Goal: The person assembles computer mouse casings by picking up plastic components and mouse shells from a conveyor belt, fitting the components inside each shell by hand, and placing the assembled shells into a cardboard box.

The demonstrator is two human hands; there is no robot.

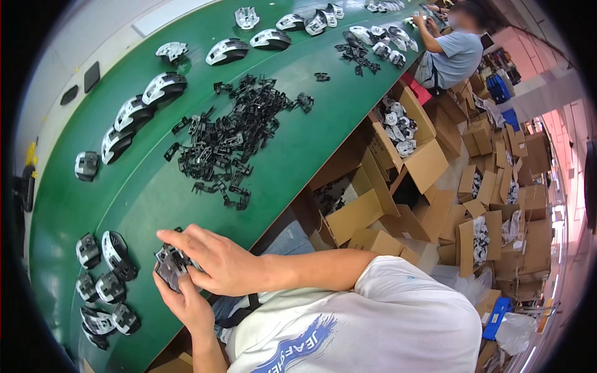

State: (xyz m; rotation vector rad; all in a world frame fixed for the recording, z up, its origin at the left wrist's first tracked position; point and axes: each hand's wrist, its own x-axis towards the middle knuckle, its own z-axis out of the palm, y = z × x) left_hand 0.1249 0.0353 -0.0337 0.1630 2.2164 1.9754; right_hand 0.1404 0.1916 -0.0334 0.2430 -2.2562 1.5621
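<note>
My left hand (189, 308) grips a grey and black computer mouse shell (169, 264) from below, over the table's near edge. My right hand (214, 258) reaches across from the right, its fingers closed on the shell's upper side with the index finger stretched over it. Whatever lies under those fingertips is hidden. To the left of my hands sits a group of white and black mouse shells (115, 252), some inside up. Farther along the green table lies a big heap of small black plastic brackets (239, 121).
More mouse shells (165, 88) form a curved row along the far side of the green table (298, 130). Open cardboard boxes (357, 217) with parts stand against its right edge. A person (457, 53) in light blue works at the table's far end.
</note>
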